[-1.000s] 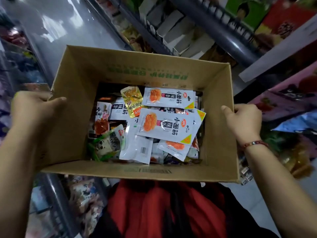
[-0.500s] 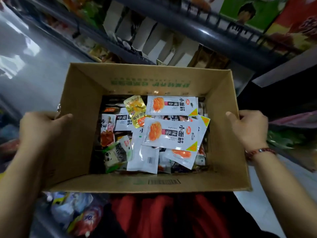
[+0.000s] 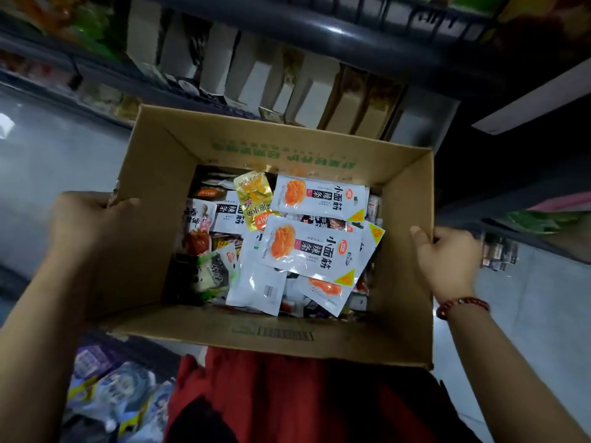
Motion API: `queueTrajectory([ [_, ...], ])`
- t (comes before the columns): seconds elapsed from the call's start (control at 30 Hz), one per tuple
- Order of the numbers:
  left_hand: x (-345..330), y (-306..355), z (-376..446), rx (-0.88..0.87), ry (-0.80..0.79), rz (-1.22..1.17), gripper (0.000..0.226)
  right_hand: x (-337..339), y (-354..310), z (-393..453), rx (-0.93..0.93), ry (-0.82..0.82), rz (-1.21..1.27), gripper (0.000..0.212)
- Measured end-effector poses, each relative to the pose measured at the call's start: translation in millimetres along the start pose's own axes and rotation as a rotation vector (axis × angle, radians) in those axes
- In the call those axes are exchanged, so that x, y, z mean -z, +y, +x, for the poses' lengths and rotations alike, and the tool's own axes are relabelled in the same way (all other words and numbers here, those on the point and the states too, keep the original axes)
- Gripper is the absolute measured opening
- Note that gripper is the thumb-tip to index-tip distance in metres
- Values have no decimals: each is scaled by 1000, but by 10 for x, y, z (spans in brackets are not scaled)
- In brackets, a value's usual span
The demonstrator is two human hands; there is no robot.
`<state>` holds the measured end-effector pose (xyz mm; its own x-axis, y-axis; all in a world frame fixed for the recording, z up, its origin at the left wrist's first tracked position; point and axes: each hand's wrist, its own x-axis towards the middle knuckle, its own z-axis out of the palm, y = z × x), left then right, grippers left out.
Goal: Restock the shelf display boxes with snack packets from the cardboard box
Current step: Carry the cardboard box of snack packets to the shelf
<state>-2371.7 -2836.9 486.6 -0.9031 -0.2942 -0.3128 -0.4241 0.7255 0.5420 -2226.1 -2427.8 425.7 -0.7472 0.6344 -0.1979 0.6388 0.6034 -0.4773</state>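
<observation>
Shop shelves (image 3: 335, 33) with white display boxes (image 3: 256, 81) stand behind a brown box (image 3: 153, 193). Both hands, left (image 3: 86, 225) and right (image 3: 451, 260), curl over its side walls. Inside lie snack packets (image 3: 307, 247); two white ones read "小面筋 辣条".

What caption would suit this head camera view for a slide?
Both hands, left hand and right hand, grip an open cardboard box of snack packets before shelf display boxes.
</observation>
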Motion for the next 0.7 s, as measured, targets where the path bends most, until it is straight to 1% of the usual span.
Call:
queueTrajectory([
  [0.13,-166,-30,335,-40,-40,31,27,-190,21,-24,-89,-11,17,46],
  [0.27,-321,-63,632,-114,-91,61,23,-483,-3,-78,-206,-4,35,47],
  [0.4,-517,-196,1162,-173,-167,101,24,-935,-107,-155,-274,100,15,53],
  [0.5,-674,-384,1654,-210,-217,161,24,-1307,-236,-148,-342,165,7,47],
  [0.57,-765,-504,1940,-223,-231,183,25,-1539,-314,-113,-393,169,14,44],
  [0.7,-993,-699,2319,-243,-264,205,27,-1989,-332,-73,-481,146,12,43],
])
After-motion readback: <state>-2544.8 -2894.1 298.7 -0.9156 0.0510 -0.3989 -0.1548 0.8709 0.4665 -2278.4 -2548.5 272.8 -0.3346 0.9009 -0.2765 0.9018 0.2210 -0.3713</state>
